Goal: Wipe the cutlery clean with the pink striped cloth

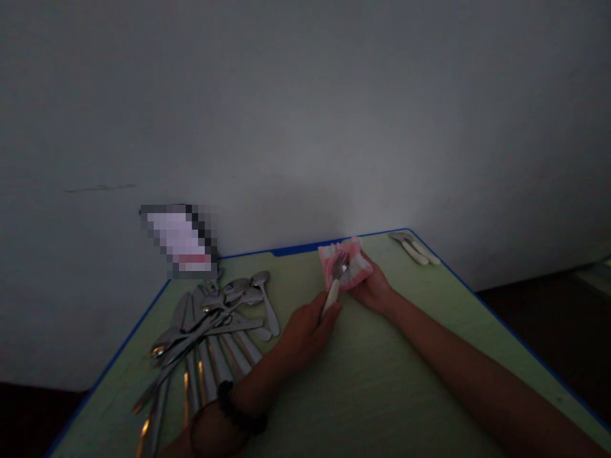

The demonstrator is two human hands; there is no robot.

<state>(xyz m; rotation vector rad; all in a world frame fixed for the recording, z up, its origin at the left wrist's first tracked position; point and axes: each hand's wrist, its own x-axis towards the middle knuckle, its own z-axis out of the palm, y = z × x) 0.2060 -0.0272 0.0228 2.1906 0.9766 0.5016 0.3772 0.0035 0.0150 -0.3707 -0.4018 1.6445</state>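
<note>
My left hand (pixel 306 330) is closed around the white handle of a fork (pixel 335 284), tines pointing away from me. The fork's tines rest against a pink and white cloth (pixel 345 263) that my right hand (pixel 375 290) grips from below and behind. Both hands sit over the far middle of a green table (pixel 391 381). A dark bead bracelet circles my left wrist.
A heap of several metal spoons and knives (pixel 214 331) lies on the table's left side. Two white-handled pieces of cutlery (pixel 414 248) lie at the far right corner. A blurred-out object (pixel 181 240) stands at the far left corner against a grey wall. The table has a blue rim.
</note>
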